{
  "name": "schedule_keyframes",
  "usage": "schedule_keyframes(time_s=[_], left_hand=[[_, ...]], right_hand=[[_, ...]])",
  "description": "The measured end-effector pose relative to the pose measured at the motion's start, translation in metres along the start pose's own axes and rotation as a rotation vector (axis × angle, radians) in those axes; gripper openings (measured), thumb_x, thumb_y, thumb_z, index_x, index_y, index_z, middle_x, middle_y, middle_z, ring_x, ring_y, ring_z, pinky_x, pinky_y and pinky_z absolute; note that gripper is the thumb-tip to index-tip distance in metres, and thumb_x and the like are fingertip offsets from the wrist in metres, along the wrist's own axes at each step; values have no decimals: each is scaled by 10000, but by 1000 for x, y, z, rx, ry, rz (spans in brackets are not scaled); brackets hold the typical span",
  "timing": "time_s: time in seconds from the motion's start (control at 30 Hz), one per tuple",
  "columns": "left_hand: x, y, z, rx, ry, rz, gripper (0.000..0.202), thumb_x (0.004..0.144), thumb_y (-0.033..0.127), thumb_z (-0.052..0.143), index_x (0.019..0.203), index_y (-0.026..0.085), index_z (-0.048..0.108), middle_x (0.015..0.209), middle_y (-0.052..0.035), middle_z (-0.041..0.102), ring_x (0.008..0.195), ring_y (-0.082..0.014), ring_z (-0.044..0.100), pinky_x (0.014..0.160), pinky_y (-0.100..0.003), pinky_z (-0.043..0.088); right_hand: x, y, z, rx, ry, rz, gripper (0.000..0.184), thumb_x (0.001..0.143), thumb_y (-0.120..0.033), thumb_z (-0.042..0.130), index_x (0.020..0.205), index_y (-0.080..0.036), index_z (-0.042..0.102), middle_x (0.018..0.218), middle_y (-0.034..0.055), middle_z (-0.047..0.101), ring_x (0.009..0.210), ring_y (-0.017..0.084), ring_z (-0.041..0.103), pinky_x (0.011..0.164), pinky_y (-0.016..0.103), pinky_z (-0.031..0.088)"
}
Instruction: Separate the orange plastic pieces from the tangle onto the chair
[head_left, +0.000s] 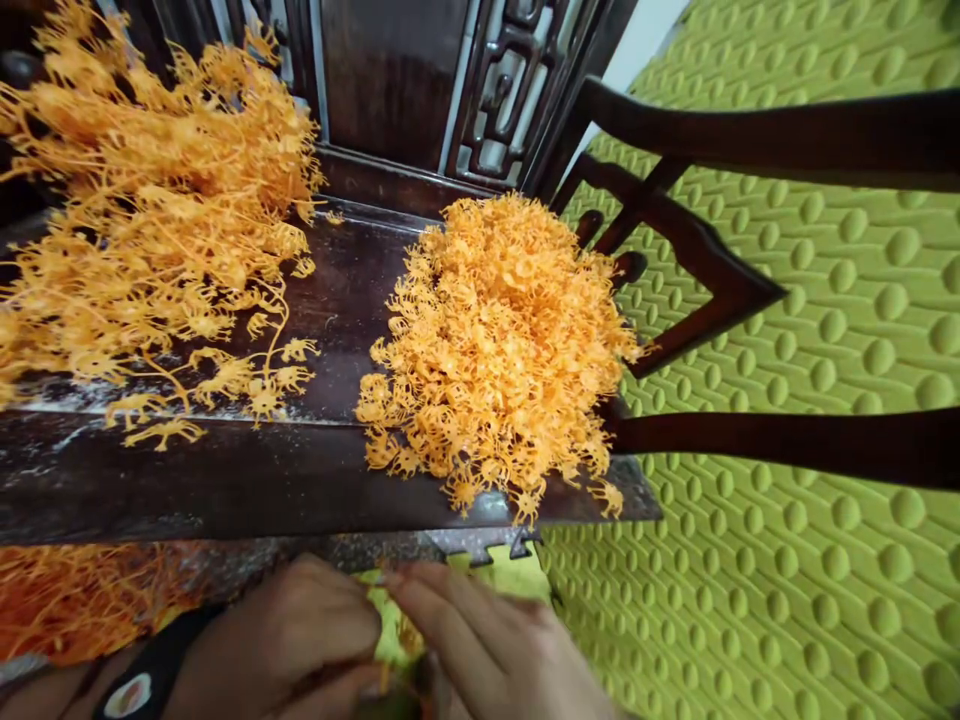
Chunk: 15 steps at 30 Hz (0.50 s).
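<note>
Orange spider-shaped pieces (pixel 502 340): dense mound at right end of the dark wooden seat (pixel 341 290), a few at its front edge. Orange branched sprigs (pixel 172 210): tangled heap to the left, same spider shapes on thin stems. Blurred orange bit (pixel 409 638) between my left hand (pixel 296 625) and right hand (pixel 502 640).

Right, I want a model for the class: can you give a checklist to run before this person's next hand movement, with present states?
1. Both hands in view: ok; left hand and right hand are close together.
2. Secure hold: cannot tell; blur and the hands hide it.
3. Wrists bare: not ok; a dark wristband is on the left.
4. Orange bunch and orange pile apart: ok; dark wood shows between.
5. Bench clean: not ok; white flecks show.
</note>
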<state>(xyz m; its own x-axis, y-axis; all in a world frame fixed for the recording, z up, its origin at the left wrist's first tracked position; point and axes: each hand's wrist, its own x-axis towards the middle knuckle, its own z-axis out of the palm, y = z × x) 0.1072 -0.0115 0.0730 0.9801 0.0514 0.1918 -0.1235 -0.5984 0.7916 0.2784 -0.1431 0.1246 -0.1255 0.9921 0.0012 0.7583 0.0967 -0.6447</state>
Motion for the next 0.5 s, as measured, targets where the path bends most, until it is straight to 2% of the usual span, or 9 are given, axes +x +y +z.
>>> schedule_keyframes(time_s=[0.03, 0.1, 0.17, 0.23, 0.27, 0.33, 0.4, 0.5], left_hand=[[2, 0, 0, 36, 28, 20, 521, 1010, 413, 158, 689, 186, 499, 596, -24, 593, 567, -135, 548, 528, -261, 360], [4, 0, 2, 113, 81, 42, 484, 1016, 376, 190, 673, 186, 474, 565, -13, 565, 531, -126, 523, 493, -265, 323], [4, -1, 4, 180, 90, 74, 462, 1017, 341, 206, 665, 187, 463, 539, -2, 548, 491, -119, 496, 466, -269, 296], [4, -1, 4, 218, 51, 106, 464, 1020, 322, 186, 673, 189, 464, 549, 0, 561, 481, -118, 496, 459, -273, 296], [3, -1, 3, 237, 24, 121, 477, 1022, 323, 163, 673, 190, 461, 554, -1, 568, 483, -120, 503, 459, -276, 302], [2, -1, 0, 288, -36, 153, 530, 1021, 337, 86, 665, 193, 451, 563, -3, 585, 490, -126, 523, 462, -284, 318], [1, -1, -3, 338, -95, 191, 598, 1010, 346, -5, 654, 194, 450, 559, -4, 595, 488, -132, 536, 455, -293, 327], [-3, -4, -4, 377, -108, 222, 624, 1004, 337, -36, 644, 194, 453, 549, -9, 597, 466, -137, 527, 439, -301, 315]], right_hand=[[0, 3, 13, 133, -125, 104, 568, 855, -405, 592, 1351, -161, 459, 1179, 141, 643, 941, 245, 667, 732, 310, 559], [2, 11, 31, 422, -313, 332, 553, 786, -350, 661, 1287, -165, 516, 1003, 85, 673, 774, 170, 644, 648, 247, 519], [5, 17, 39, 716, -397, 498, 423, 770, -366, 662, 1125, -146, 601, 778, 6, 603, 637, 86, 537, 575, 180, 444], [4, 21, 42, 876, -394, 563, 337, 818, -444, 590, 929, -129, 634, 643, -41, 465, 544, 41, 401, 483, 140, 341], [3, 23, 43, 840, -415, 542, 362, 841, -486, 550, 850, -133, 634, 606, -49, 417, 517, 38, 355, 444, 140, 295], [0, 27, 47, 608, -492, 407, 414, 852, -542, 523, 728, -161, 627, 549, -50, 390, 487, 51, 338, 396, 159, 248], [-1, 32, 54, 382, -514, 271, 406, 865, -548, 516, 701, -194, 629, 535, -39, 454, 485, 73, 397, 391, 179, 290], [-1, 40, 69, 295, -502, 221, 394, 900, -541, 484, 806, -190, 637, 597, -27, 559, 483, 75, 468, 439, 197, 394]])
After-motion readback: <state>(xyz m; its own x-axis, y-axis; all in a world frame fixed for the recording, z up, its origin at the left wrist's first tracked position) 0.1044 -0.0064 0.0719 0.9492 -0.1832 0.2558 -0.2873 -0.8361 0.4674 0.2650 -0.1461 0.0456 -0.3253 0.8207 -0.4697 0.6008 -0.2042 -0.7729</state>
